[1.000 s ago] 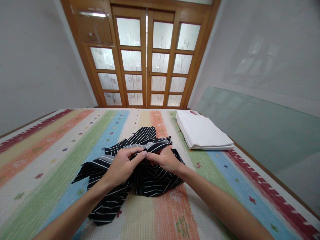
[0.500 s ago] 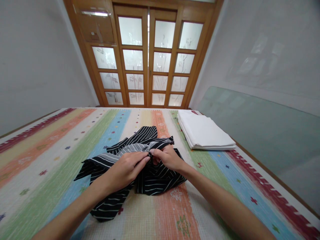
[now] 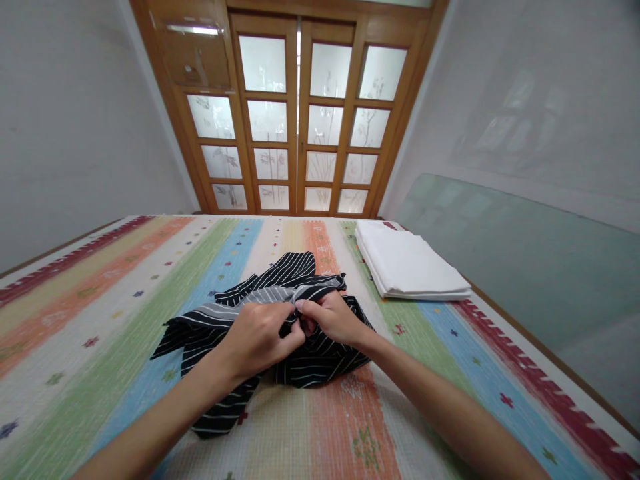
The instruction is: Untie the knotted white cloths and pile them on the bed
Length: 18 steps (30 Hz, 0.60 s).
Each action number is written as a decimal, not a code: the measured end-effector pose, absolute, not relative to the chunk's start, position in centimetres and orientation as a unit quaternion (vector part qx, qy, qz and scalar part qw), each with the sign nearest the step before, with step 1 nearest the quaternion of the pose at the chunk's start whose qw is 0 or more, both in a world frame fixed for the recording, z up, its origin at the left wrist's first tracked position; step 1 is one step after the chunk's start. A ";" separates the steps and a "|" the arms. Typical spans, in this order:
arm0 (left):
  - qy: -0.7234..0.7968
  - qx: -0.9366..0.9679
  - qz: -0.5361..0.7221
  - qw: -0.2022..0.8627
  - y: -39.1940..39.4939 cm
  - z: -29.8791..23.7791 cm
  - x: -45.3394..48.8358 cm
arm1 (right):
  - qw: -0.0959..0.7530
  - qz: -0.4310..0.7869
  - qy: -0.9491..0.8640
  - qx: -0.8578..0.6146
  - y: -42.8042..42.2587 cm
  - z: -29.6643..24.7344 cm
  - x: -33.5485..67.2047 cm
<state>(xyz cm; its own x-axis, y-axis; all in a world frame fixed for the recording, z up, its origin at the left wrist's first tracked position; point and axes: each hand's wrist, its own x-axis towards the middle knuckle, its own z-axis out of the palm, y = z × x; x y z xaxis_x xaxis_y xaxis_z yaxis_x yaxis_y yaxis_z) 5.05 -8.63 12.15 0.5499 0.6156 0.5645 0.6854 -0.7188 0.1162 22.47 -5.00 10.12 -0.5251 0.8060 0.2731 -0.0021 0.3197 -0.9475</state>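
Note:
A crumpled black garment with thin white stripes (image 3: pixel 295 273) lies in the middle of a bed covered by a multicoloured striped sheet (image 3: pixel 100 300). My left hand (image 3: pixel 257 337) and my right hand (image 3: pixel 333 317) meet over the middle of the garment, knuckles up. Both have their fingers curled and pinched into a fold of the cloth where the two hands touch. The fingertips are partly hidden in the fabric.
A folded white cloth (image 3: pixel 407 267) lies at the far right of the bed. Wooden double doors with frosted glass panes (image 3: pixel 300 113) stand beyond the bed's far end. A pale wall with a green lower panel (image 3: pixel 525 260) runs along the right side.
My left hand has closed down over the fold, its fingers curling further in beside the right hand. The garment's near left tail has shifted slightly. The right hand stays in place.

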 end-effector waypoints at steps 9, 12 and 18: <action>-0.440 -0.861 -0.210 0.146 -8.7 11.3 6.1 | 0.416 0.512 -0.685 -0.308 -5.0 10.1 22.2; -0.474 -0.858 -0.175 0.092 -8.7 11.4 6.3 | 0.416 0.514 -0.686 -0.303 -5.1 10.1 22.2; -0.494 -0.848 -0.186 -0.044 -8.4 11.5 6.2 | 0.419 0.494 -0.699 -0.302 -5.0 9.8 22.4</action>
<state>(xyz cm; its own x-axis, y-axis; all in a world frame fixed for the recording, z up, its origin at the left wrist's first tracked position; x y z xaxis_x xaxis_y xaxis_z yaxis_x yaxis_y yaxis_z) 6.17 -8.39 11.47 0.4423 0.8547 0.2717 0.8221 -0.5074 0.2582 22.42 -5.04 9.83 -0.4661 0.8365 0.2881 0.0084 0.3298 -0.9440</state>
